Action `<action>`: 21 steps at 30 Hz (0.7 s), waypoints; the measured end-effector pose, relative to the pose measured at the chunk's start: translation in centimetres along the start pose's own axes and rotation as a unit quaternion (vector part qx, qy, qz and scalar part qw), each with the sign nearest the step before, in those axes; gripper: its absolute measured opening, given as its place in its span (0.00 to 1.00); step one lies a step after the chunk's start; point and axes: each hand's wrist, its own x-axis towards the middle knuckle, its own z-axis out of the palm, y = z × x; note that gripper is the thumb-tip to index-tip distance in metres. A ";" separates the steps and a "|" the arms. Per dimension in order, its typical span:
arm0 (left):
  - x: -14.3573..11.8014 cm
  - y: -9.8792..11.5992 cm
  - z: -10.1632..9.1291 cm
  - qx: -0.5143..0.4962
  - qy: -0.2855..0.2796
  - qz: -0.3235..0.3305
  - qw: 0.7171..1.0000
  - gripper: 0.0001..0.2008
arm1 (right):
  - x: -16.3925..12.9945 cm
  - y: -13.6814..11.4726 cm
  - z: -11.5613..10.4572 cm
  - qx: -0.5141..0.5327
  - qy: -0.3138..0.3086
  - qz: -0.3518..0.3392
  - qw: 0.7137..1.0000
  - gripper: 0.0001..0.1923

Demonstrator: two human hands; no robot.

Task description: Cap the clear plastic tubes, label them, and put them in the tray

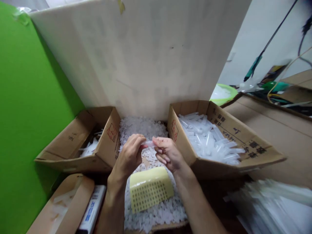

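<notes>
Head view: a short, translucent whitish plastic tube lies roughly level between the two hands, above the middle of a brown cardboard base strewn with small white translucent plastic pieces. The left hand pinches one end between thumb and curled fingers; the right hand has the other end between thumb and forefinger, its remaining fingers loosely bent below. Gripping from both ends probably keeps the tube steady and lined up; what the fingertips cover cannot be told.

Nearer the base's front edge, a pale yellow sheet with rows of small dark-printed marks rests on the loose pieces, between the forearms, likely so that either hand can get at it easily.

Along the base's left edge stands an open brown cardboard box with a few white pieces low inside. By its right edge stands another open brown cardboard box with handwriting on its inner wall, heaped with long translucent plastic tubes; its left wall is just beside the right hand, presumably to keep reaches short.
</notes>
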 end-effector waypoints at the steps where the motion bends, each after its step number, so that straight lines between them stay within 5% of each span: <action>1: -0.2 0.6 -0.6 0.021 -0.019 -0.014 1.000 0.07 | 0.1 0.0 -0.1 0.013 -0.005 0.006 1.000 0.28; 6: -5.5 4.2 -7.9 0.165 -0.074 -0.205 0.962 0.16 | 0.8 0.3 0.3 0.057 0.049 -0.067 0.995 0.20; 9: -11.9 5.7 -12.4 0.314 -0.086 -0.362 0.873 0.14 | 1.0 0.1 0.5 0.041 0.043 -0.112 0.992 0.15; 11: -16.4 6.0 -14.0 0.410 -0.129 -0.398 0.810 0.16 | 0.8 -0.3 0.5 0.033 0.033 -0.120 0.992 0.12; 12: -18.3 5.9 -14.3 0.426 -0.158 -0.403 0.795 0.16 | 0.6 -0.5 0.5 0.032 0.035 -0.122 0.991 0.11; 15: -22.0 5.6 -13.5 0.386 -0.186 -0.412 0.804 0.11 | 0.2 -1.1 0.2 0.030 0.054 -0.123 0.991 0.10; 21: -22.3 8.1 -10.9 0.334 -0.132 -0.394 0.846 0.11 | 0.1 -1.7 -0.6 -0.005 0.068 -0.151 0.986 0.09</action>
